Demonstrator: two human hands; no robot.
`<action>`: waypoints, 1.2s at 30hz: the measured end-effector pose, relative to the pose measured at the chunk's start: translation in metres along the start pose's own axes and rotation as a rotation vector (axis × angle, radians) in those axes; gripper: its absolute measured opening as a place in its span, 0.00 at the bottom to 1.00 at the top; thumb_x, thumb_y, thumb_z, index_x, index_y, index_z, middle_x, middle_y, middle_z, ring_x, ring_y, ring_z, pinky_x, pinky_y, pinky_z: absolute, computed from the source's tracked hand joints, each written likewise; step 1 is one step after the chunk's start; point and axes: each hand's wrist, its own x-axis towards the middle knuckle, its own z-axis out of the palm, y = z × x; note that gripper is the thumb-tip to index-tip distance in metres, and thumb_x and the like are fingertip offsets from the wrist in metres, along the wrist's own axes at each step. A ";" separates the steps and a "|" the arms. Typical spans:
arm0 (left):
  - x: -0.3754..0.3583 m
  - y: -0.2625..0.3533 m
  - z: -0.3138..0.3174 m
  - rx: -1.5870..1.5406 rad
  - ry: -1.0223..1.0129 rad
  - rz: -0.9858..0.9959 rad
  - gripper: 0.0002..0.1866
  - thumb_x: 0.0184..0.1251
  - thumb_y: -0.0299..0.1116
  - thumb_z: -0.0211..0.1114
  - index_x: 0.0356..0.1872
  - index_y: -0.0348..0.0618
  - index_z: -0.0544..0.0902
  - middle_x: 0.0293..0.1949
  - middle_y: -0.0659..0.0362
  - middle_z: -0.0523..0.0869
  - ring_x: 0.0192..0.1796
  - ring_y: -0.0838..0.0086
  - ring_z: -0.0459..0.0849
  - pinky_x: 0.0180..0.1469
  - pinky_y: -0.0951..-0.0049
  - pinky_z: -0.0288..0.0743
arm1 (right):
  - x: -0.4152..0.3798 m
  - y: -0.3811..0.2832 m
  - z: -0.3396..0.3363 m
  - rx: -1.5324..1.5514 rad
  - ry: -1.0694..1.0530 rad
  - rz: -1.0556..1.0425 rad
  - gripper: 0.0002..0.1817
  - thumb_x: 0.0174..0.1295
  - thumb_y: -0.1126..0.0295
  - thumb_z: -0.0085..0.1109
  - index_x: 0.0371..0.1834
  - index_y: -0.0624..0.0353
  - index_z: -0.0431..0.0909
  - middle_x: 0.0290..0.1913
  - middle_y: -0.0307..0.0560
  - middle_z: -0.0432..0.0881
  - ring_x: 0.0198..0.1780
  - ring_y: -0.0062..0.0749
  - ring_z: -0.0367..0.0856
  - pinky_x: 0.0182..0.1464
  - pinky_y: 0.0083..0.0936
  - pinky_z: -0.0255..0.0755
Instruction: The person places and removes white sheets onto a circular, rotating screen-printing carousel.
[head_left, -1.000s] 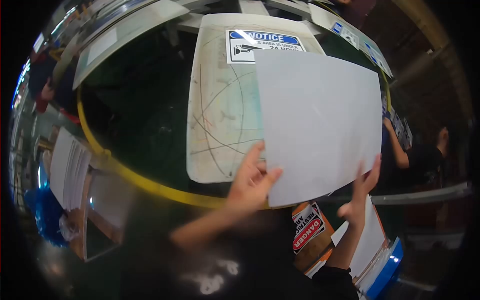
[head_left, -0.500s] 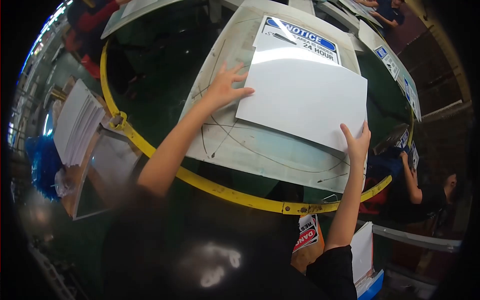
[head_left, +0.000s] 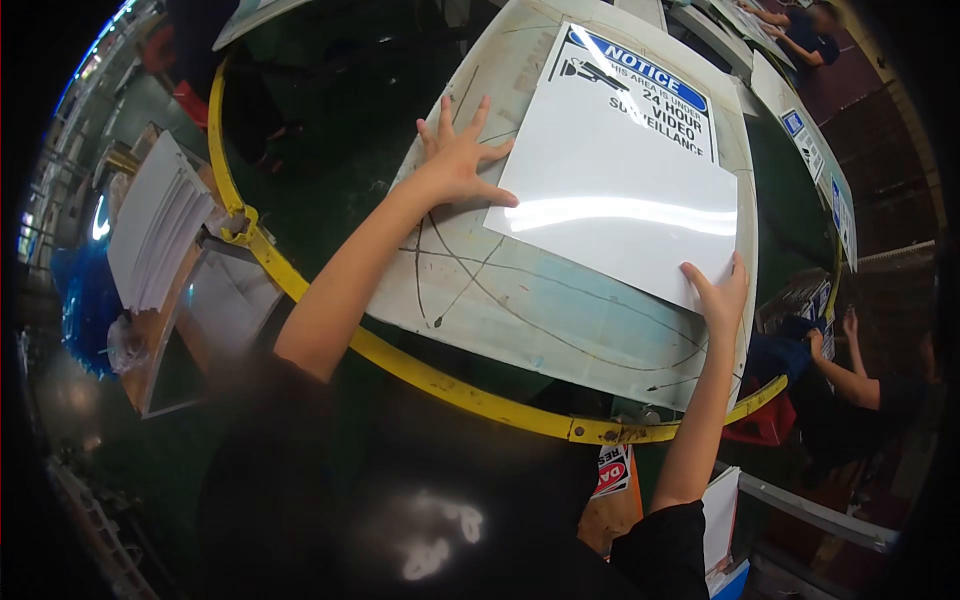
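Note:
A blank white sheet (head_left: 610, 215) covers the lower part of a white sign (head_left: 640, 90) with a blue NOTICE band and black lettering about 24 hour video surveillance. Both rest on a worn, pale platen (head_left: 480, 290). My left hand (head_left: 462, 165) is open at the sheet's left edge, fingers spread, thumb tip touching the edge. At the lower right corner, my right hand (head_left: 722, 295) holds the sheet, thumb on its face and a finger along the right side. The undersides of the fingers are hidden.
A yellow curved rail (head_left: 440, 395) runs between my body and the platen. Stacked white sheets (head_left: 155, 235) stand at left beside blue plastic (head_left: 85, 310). More platens with signs (head_left: 803, 140) are at right. Co-workers (head_left: 850, 390) are nearby. A red-and-black sign (head_left: 612, 470) lies below.
The raised, bowed sheet has come down flatter, and more of the sign's lettering shows above it. My hands stay at its edges; the left fingers are spread wider. The view has shifted slightly.

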 end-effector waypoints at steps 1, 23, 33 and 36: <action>0.000 0.000 -0.001 0.003 -0.018 -0.009 0.48 0.25 0.69 0.71 0.58 0.65 0.77 0.74 0.50 0.38 0.69 0.36 0.18 0.58 0.27 0.15 | 0.000 -0.002 0.000 -0.005 -0.004 0.002 0.54 0.36 0.51 0.77 0.62 0.75 0.59 0.59 0.67 0.65 0.62 0.54 0.65 0.63 0.37 0.60; -0.010 0.025 -0.009 0.268 -0.021 -0.037 0.42 0.39 0.66 0.67 0.62 0.69 0.72 0.73 0.48 0.40 0.71 0.39 0.24 0.58 0.22 0.21 | 0.001 0.004 0.007 -0.085 -0.063 0.038 0.52 0.34 0.53 0.76 0.61 0.73 0.63 0.55 0.65 0.69 0.57 0.54 0.70 0.59 0.36 0.65; -0.006 0.033 -0.014 0.385 -0.095 -0.050 0.42 0.40 0.67 0.66 0.63 0.71 0.71 0.74 0.49 0.43 0.72 0.41 0.26 0.59 0.24 0.19 | -0.005 -0.003 0.007 -0.224 0.134 -0.152 0.46 0.37 0.52 0.75 0.57 0.72 0.69 0.52 0.65 0.72 0.53 0.54 0.72 0.56 0.37 0.67; -0.004 0.042 -0.016 0.458 -0.114 -0.068 0.41 0.42 0.66 0.66 0.63 0.68 0.71 0.73 0.49 0.45 0.73 0.42 0.28 0.61 0.26 0.19 | -0.007 -0.010 0.005 -0.293 -0.029 -0.268 0.35 0.45 0.57 0.71 0.54 0.67 0.72 0.48 0.60 0.74 0.49 0.53 0.73 0.52 0.37 0.68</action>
